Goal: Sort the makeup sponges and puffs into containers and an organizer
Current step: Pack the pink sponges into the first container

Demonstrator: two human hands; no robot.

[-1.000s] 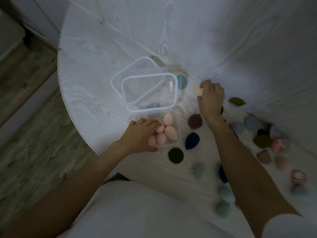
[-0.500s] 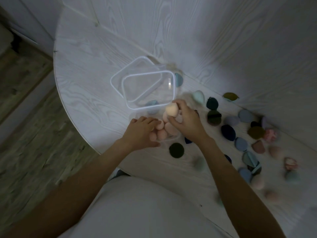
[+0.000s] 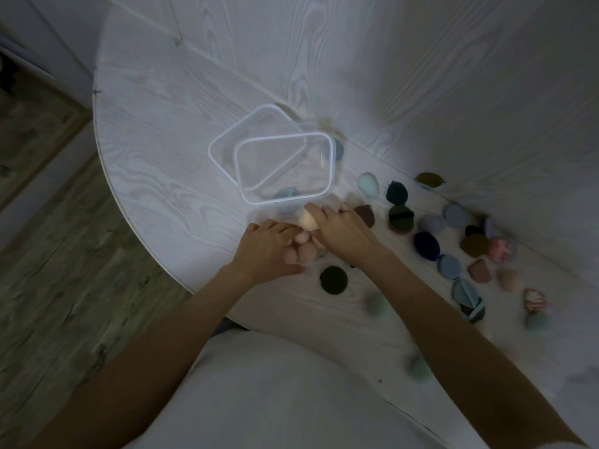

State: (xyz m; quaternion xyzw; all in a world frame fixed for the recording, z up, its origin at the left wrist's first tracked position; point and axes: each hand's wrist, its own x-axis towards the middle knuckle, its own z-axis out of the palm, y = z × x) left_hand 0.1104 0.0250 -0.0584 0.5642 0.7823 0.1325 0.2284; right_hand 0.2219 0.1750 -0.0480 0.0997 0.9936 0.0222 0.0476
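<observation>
My right hand [image 3: 343, 233] pinches a peach sponge [image 3: 308, 221] at its fingertips, just over the near tub [image 3: 319, 252], which is mostly hidden under my hands. My left hand [image 3: 267, 251] rests curled on the tub's left side, touching the pink sponges [image 3: 303, 247] already in it. I judge this the drop-in step: next I loosen the pinch, then reach right for the puffs [image 3: 426, 246] scattered on the table [image 3: 155, 157]. Two clear tubs [image 3: 330, 163] sit just beyond.
</observation>
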